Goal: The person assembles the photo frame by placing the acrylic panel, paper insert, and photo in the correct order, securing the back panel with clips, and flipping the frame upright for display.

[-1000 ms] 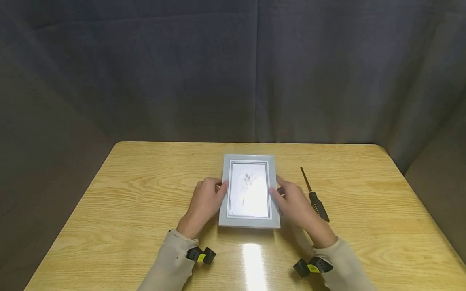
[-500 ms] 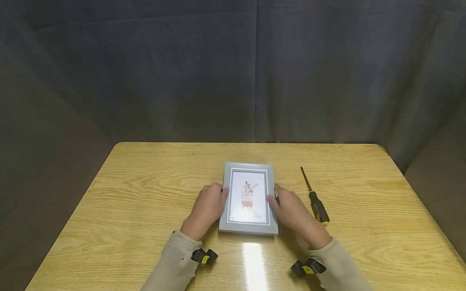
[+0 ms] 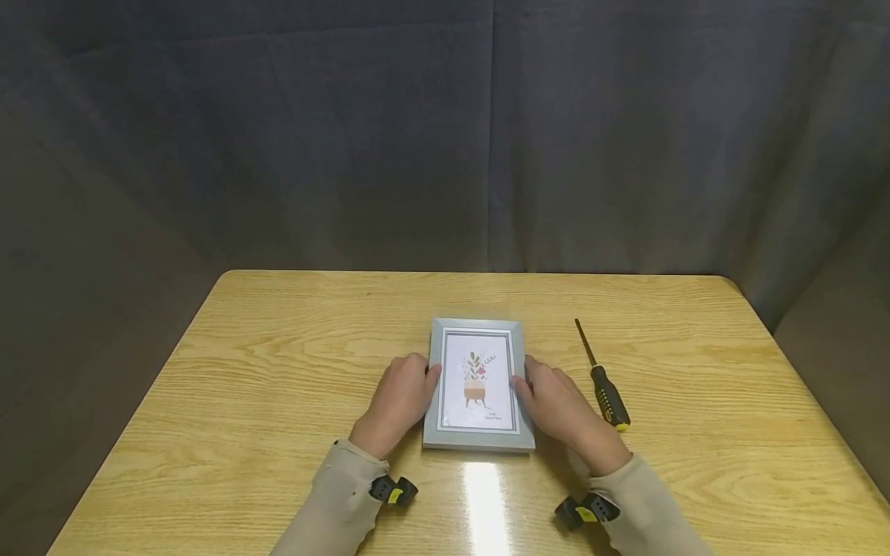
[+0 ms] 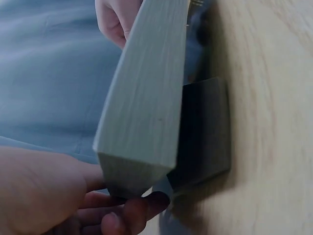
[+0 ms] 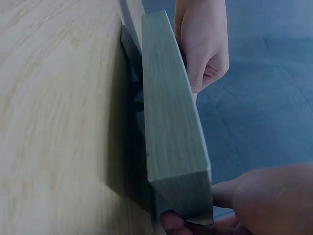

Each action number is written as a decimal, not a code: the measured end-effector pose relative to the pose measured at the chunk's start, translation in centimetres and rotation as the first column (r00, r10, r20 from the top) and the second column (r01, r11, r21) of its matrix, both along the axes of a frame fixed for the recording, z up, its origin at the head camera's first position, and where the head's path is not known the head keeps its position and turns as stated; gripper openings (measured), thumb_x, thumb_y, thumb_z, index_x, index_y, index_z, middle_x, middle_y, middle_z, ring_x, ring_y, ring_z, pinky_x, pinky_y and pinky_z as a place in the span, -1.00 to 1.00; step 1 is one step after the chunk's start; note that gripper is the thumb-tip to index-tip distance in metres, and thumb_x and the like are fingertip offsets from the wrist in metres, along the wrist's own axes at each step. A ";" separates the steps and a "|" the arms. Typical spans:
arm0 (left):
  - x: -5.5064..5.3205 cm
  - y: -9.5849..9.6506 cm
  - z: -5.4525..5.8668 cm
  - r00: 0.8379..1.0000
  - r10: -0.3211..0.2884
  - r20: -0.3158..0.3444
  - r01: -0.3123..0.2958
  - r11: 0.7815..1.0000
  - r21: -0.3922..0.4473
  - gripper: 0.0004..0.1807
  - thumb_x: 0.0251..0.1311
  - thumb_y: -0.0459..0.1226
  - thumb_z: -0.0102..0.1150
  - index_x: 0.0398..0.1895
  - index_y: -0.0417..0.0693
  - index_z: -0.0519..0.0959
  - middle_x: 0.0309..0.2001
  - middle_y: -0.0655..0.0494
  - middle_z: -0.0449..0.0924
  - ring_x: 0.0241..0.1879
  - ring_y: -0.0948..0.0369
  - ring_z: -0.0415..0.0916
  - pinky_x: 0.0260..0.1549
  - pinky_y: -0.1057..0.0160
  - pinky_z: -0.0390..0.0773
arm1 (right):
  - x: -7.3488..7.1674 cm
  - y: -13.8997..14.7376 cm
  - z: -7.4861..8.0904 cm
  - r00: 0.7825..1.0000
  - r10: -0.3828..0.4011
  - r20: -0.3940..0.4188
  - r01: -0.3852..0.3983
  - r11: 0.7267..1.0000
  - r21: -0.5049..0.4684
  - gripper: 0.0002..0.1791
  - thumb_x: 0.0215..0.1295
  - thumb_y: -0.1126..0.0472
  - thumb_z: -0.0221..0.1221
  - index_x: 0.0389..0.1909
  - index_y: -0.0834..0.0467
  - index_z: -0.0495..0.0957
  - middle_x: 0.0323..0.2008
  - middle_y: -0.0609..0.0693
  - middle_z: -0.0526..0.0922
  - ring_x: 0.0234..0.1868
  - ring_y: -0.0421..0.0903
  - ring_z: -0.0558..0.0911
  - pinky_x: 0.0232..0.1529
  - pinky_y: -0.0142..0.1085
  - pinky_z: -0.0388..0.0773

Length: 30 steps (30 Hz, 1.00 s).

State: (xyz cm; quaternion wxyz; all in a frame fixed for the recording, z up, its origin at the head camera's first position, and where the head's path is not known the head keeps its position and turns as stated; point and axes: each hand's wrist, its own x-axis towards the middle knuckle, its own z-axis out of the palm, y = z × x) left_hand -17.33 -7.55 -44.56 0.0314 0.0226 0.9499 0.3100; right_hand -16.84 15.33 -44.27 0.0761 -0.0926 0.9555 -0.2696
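Observation:
A grey picture frame point(image 3: 478, 440) faces up in the head view, its print point(image 3: 477, 382) showing a plant in an orange-and-white pot on legs. My left hand point(image 3: 398, 400) grips its left side, thumb on the front and fingers curled beneath. Gripping the opposite side the same way is my right hand point(image 3: 562, 403). The left wrist view shows the frame edge-on, raised off the wood, with a dark flap point(image 4: 203, 134) standing out from its back towards the table. Fingertips point(image 4: 134, 215) reach under the frame's edge. The middle of the frame's back is hidden.
To the right of my right hand lies a screwdriver point(image 3: 608, 395) with a black-and-yellow handle, its shaft pointing away. The wooden table point(image 3: 278, 347) ends at a dark curtain point(image 3: 348, 154) behind. Each wrist wears a small black camera.
Both hands have brought the frame lower and slightly nearer to me, changing its tilt. Glare has left the print, so the plant picture now shows. The screwdriver stays put.

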 end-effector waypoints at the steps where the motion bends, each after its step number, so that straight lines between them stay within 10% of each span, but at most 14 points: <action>1: 0.0 0.0 -0.1 1.000 0.001 -0.004 -0.001 1.000 0.001 -0.67 0.48 -0.20 0.08 -0.25 -0.31 0.69 -0.47 -0.04 0.65 -0.56 0.22 0.48 -0.60 0.32 0.44 | 0.0 0.0 -0.1 1.000 0.002 -0.002 -0.002 1.000 0.005 -0.37 0.56 0.11 -0.02 0.41 0.51 0.22 0.26 0.47 0.50 0.30 0.35 0.51 0.32 0.13 0.44; 30: 0.0 0.2 -1.0 0.999 0.021 -0.033 -0.022 1.000 -0.016 -0.75 0.40 -0.23 0.20 -0.20 -0.30 0.68 -0.42 -0.06 0.68 -0.55 0.23 0.46 -0.59 0.32 0.41 | -0.3 -0.2 -1.6 1.000 -0.020 0.010 0.019 0.997 0.075 -0.49 0.49 0.08 0.11 0.20 0.43 0.45 -0.12 0.29 0.70 -0.20 0.02 0.66 -0.05 0.02 0.62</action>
